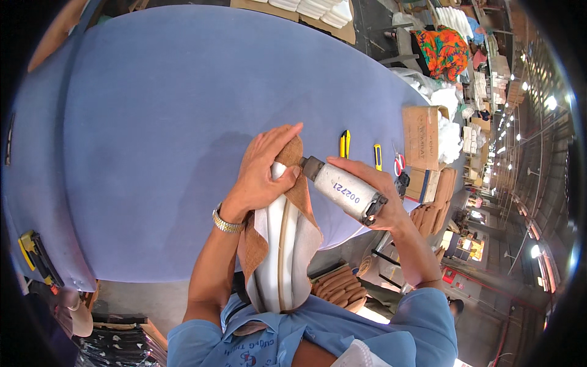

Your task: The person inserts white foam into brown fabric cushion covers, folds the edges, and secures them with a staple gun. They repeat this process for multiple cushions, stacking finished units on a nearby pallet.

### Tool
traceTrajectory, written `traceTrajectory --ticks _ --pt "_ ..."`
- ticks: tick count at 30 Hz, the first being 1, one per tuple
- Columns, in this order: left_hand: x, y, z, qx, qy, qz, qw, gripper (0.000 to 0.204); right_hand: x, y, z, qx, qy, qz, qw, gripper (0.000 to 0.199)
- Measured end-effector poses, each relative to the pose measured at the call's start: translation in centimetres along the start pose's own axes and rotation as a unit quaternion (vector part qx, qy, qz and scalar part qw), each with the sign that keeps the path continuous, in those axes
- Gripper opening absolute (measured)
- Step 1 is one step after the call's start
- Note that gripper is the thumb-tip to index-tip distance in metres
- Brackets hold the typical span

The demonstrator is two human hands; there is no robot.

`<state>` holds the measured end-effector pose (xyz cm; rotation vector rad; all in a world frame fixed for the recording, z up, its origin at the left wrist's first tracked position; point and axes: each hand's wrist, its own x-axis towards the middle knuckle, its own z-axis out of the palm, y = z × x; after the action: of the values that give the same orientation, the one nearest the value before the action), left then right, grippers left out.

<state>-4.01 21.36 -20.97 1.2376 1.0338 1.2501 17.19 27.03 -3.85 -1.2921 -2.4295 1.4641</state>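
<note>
My left hand point(260, 171) grips the far end of a long padded piece, its thumb pressing the brown fabric point(299, 199) over the tip. White foam point(269, 244) with a thin tan strip down the middle shows between the loose fabric edges. The near end of the piece rests against my chest. In my right hand point(385, 189) is a silver air staple gun point(345, 188), held around its body. Its dark nose meets the fabric close to my left thumb; whether it touches cannot be made out.
A blue padded table point(165, 122) spreads ahead. On its right lie two yellow utility knives point(345, 144), red-handled scissors point(398, 164) and a cardboard box point(420, 137). A yellow-black tool point(38, 260) sits at the left edge. Brown pads point(342, 289) are stacked below; a person in orange point(441, 54) is beyond.
</note>
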Motion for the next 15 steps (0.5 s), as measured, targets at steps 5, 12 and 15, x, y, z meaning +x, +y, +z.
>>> traceTrajectory --ticks 5,12,15 --pt "-0.1 -0.1 0.0 0.012 -0.002 0.003 1.000 0.075 0.6 -0.4 0.2 -0.041 -0.014 0.034 0.998 0.088" --pt "0.2 -0.3 0.0 0.014 0.025 0.028 0.999 0.077 1.8 -1.7 0.5 -0.116 -0.016 -0.016 0.993 0.087" --pt "0.1 -0.4 -0.1 0.033 0.045 0.048 0.997 0.075 2.1 -2.9 0.7 -0.152 -0.025 0.001 0.988 0.086"
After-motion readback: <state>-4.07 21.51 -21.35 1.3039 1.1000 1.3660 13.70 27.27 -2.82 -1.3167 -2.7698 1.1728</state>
